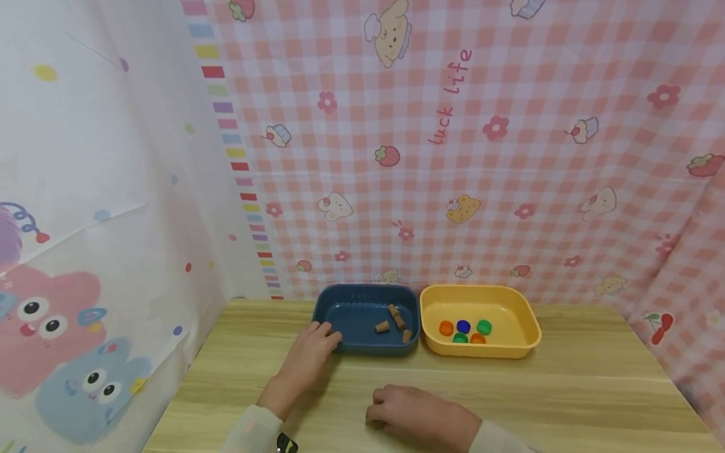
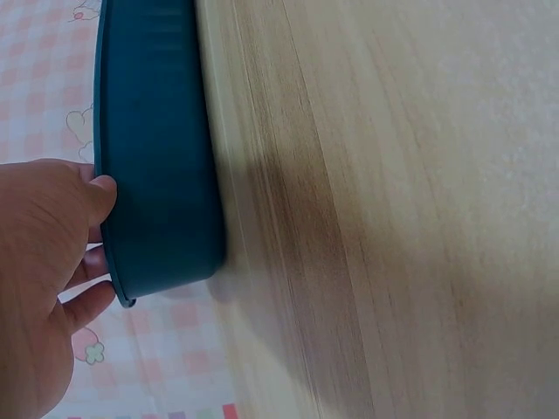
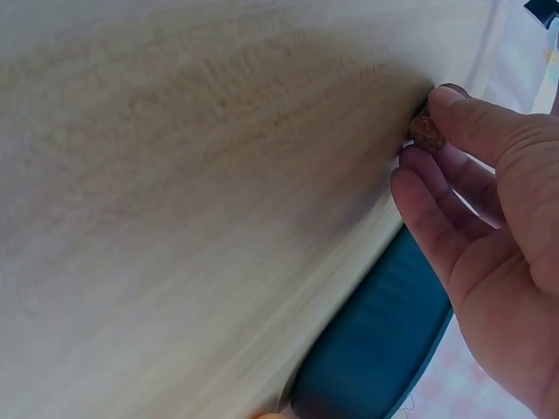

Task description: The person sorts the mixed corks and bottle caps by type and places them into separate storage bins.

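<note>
My left hand grips the near left corner of a dark blue plastic tray. In the left wrist view its thumb lies on the tray's outer wall at the rim, the fingers behind it. Several brown corks lie in the right part of that tray. My right hand is low over the table in front of the trays. It pinches a cork between thumb and fingers, as the right wrist view shows; from the head view the hand hides this cork.
Right beside the blue tray stands a yellow tray holding several small orange, blue and green round pieces. Both stand at the back of the wooden table, against a pink checked cloth. A white printed cloth hangs at the left.
</note>
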`<action>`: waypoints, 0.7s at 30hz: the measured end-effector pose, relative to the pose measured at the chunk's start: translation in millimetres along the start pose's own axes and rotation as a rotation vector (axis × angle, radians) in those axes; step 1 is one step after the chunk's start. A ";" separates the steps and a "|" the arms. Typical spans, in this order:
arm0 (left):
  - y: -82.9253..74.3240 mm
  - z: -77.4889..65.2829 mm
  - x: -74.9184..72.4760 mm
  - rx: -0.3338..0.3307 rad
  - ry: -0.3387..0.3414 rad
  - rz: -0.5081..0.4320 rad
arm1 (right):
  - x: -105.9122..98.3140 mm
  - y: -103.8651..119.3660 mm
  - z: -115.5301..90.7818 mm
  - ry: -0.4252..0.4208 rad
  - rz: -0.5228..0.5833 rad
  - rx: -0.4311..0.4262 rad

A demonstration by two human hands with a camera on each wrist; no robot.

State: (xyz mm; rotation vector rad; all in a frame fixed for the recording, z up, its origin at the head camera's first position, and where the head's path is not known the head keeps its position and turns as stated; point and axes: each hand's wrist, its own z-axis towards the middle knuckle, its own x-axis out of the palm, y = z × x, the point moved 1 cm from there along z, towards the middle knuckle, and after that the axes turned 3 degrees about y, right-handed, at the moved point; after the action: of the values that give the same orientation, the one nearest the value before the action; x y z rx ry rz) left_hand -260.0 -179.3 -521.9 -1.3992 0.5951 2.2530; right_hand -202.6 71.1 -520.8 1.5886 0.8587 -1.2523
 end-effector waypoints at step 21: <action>-0.4 0.3 0.7 0.009 -0.025 -0.009 | 5.0 4.3 5.4 -0.024 0.013 0.048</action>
State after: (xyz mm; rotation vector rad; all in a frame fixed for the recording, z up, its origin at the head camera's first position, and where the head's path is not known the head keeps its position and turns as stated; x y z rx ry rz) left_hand -260.2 -178.7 -522.5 -1.3643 0.5887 2.2545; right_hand -199.3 64.5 -525.1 1.6118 0.8077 -1.2883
